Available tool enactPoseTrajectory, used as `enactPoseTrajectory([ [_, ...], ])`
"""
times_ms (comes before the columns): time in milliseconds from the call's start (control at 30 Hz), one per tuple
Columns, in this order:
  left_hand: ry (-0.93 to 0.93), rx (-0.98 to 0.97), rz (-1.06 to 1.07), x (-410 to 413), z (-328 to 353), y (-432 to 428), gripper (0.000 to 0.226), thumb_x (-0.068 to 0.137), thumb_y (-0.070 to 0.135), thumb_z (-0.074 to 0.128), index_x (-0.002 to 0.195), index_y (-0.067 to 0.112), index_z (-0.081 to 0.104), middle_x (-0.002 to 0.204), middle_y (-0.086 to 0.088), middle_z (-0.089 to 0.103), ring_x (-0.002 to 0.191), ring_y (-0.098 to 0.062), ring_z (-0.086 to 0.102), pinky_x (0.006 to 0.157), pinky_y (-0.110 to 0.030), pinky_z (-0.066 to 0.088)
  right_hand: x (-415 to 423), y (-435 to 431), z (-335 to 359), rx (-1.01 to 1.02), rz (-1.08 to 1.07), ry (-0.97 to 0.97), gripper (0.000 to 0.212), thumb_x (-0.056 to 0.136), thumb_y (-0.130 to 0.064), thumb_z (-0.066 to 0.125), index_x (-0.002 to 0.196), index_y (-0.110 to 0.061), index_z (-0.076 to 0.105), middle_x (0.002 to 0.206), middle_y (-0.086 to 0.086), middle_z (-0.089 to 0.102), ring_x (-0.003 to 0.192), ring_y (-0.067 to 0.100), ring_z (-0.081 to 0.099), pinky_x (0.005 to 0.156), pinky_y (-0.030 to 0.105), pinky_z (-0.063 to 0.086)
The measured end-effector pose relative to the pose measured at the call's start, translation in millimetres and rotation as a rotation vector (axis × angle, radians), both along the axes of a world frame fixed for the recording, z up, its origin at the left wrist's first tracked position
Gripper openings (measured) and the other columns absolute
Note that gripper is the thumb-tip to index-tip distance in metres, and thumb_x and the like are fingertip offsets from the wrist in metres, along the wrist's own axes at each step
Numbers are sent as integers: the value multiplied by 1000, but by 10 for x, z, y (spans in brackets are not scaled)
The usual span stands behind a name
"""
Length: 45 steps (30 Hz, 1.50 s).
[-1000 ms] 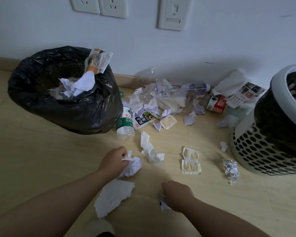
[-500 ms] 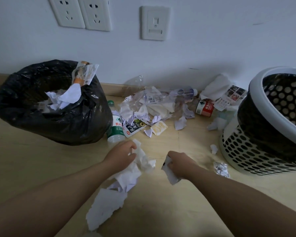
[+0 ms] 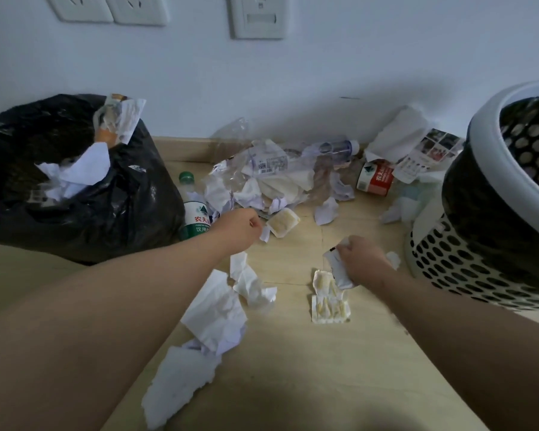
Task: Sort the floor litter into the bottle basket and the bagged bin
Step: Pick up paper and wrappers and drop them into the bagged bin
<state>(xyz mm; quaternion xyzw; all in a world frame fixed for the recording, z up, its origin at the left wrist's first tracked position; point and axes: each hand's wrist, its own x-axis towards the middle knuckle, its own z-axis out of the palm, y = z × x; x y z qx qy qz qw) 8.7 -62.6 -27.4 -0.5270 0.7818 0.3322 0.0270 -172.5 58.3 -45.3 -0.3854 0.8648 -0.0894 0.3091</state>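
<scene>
Your left hand [image 3: 238, 228] dropped the crumpled white tissue [image 3: 215, 312], went fwd; fingers curled, on what I cannot tell. Right hand [image 3: 363, 262] still pinches small white wrapper [image 3: 336, 270]: nothing binned yet.

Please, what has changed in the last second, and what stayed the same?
The right hand lifted the white packet off the floor and carried it forward, toward the basket; it grips it. The left hand moved forward to the litter pile; whether it holds the tissue is unclear. Bagged bin and green-label bottle stayed put.
</scene>
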Motion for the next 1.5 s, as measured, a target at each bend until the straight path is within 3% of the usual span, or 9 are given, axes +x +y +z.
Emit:
enactPoseTrajectory([
  [100,25,-41,98,-120,-22,0,18,94,17,45,101,15,62,106,-5,63,89,-22,55,73,-28,43,-132,3,-73,6,-106,-21,35,100,-19,32,125,2,44,68,1,31,60,12,33,68,27,35],
  [233,92,-114,227,-192,-211,173,18,93,14,47,101,14,63,111,-8,59,93,-25,57,74,-29,43,-225,-58,-170,-34,-249,-154,14,98,-15,37,105,-10,47,100,11,48,92,23,49,72,28,35],
  [400,-38,-140,192,-112,-470,210,28,90,15,52,118,17,56,127,-7,45,113,-25,47,90,-31,40,-254,-121,-350,-88,-254,-206,23,95,-15,40,72,-15,40,71,2,42,85,24,48,64,32,38],
  [600,-144,-296,118,-186,-603,-11,43,88,20,53,131,18,45,143,-7,33,132,-26,31,104,-35,33,-212,-129,-473,-29,-213,-238,7,97,-23,39,100,-16,42,97,9,48,90,22,45,84,37,43],
  [800,363,-477,484,-528,-208,-384,54,83,8,59,133,18,43,146,-8,31,135,-25,29,106,-34,30,-198,-203,-530,-121,-322,-252,17,95,-14,41,97,-2,53,89,13,52,84,25,48,72,29,35],
  [967,97,-173,75,-807,-251,-666,78,83,31,62,147,33,17,158,1,0,145,-30,7,114,-49,22,-141,-128,-649,-123,-418,-329,21,93,-13,42,98,1,57,90,16,58,85,29,54,73,33,40],
  [1067,45,-64,-9,-852,-563,-463,84,84,34,62,148,36,8,158,3,-7,138,-33,26,106,-50,36,-207,-189,-746,-146,-446,-340,23,94,-13,42,99,3,57,89,18,59,85,31,55,72,34,41],
  [1333,300,-93,-287,-756,-615,23,54,89,18,52,140,29,37,141,3,33,109,-14,48,85,-30,46,-242,-170,-671,-235,-442,-284,16,93,-13,44,92,-4,57,69,4,51,69,22,48,56,26,33],
  [1500,312,-463,94,-595,-490,-163,34,90,13,51,123,18,57,126,-3,53,106,-21,52,70,-21,37,-170,-162,-644,-206,-398,-323,18,87,-10,48,82,6,55,70,12,50,66,22,47,60,28,34],
])
